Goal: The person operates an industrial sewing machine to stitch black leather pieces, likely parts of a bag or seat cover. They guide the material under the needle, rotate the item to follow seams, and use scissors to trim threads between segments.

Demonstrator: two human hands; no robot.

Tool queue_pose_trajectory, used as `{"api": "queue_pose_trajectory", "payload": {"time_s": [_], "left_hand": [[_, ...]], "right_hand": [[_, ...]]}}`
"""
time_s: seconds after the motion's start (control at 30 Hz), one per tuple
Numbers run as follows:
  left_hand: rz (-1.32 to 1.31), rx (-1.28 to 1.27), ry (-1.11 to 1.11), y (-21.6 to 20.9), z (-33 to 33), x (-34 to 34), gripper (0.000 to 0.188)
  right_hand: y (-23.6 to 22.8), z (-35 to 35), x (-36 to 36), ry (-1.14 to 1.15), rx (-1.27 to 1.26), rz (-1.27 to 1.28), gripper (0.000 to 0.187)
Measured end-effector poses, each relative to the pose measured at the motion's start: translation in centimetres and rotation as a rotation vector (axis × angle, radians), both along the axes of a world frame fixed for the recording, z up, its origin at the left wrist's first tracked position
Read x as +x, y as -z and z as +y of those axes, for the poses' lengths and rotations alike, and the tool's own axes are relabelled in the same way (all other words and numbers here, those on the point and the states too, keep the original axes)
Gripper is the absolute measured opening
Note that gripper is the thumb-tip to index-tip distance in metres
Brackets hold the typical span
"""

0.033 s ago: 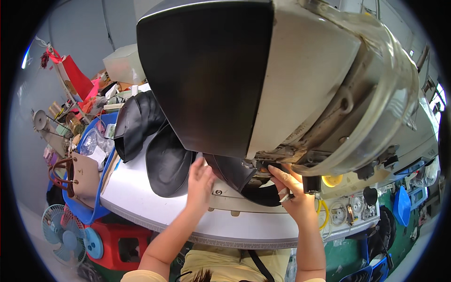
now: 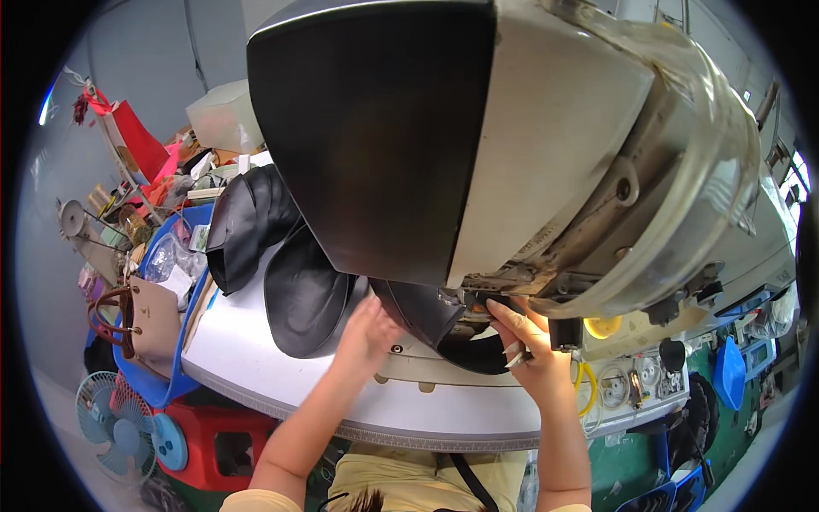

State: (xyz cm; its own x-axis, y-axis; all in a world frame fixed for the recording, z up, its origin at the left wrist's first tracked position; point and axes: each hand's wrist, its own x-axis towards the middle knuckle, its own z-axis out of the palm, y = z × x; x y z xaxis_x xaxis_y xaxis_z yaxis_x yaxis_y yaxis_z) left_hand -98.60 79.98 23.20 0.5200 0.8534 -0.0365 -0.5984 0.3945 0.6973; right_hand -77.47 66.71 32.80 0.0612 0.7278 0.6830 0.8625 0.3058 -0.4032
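A curved piece of black leather-like material [image 2: 418,309] lies on the machine bed under the head of a sewing machine [image 2: 546,145]. My right hand [image 2: 533,341] is closed on its right part beside the needle area, fingers pressed forward; rings show on it. My left hand [image 2: 368,337], slightly smeared by motion, hovers at the piece's left edge with fingers loosely bent and apart, gripping nothing visible. Left of it lies another rounded black piece [image 2: 303,299], and beyond that a stack of folded black pieces [image 2: 247,222]. The machine head hides the stitching spot.
The white table [image 2: 247,341] has a ruler strip along its curved front edge. At the left stand a blue bin [image 2: 175,375], a beige handbag [image 2: 155,320], a fan [image 2: 115,422] and a red stool [image 2: 209,448]. Bobbins [image 2: 614,386] and yellow tubing [image 2: 587,384] sit at right.
My left hand has drawn slightly back toward me and to the right, away from the machine head. My right hand and the black piece look unmoved.
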Motion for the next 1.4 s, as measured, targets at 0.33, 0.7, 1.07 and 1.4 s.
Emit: {"api": "queue_pose_trajectory", "payload": {"time_s": [0.33,0.7,1.07,1.4], "left_hand": [[0.057,0.172,0.249,-3.2,0.8,-4.2,0.047],[0.053,0.101,0.187,-2.2,-0.2,-3.3,0.051],[0.096,0.228,0.082,-1.3,-2.4,-3.6,0.052],[0.106,0.27,0.034,-1.5,-3.9,-3.6,0.037]], "right_hand": [[-0.4,-2.2,-4.7,-0.065,0.185,-0.351,0.026],[1.9,-2.6,-4.9,-0.115,0.093,-0.284,0.032],[3.1,-2.7,-3.8,-0.097,0.081,-0.101,0.038],[3.2,-2.3,-3.0,-0.069,0.091,-0.004,0.041]]}}
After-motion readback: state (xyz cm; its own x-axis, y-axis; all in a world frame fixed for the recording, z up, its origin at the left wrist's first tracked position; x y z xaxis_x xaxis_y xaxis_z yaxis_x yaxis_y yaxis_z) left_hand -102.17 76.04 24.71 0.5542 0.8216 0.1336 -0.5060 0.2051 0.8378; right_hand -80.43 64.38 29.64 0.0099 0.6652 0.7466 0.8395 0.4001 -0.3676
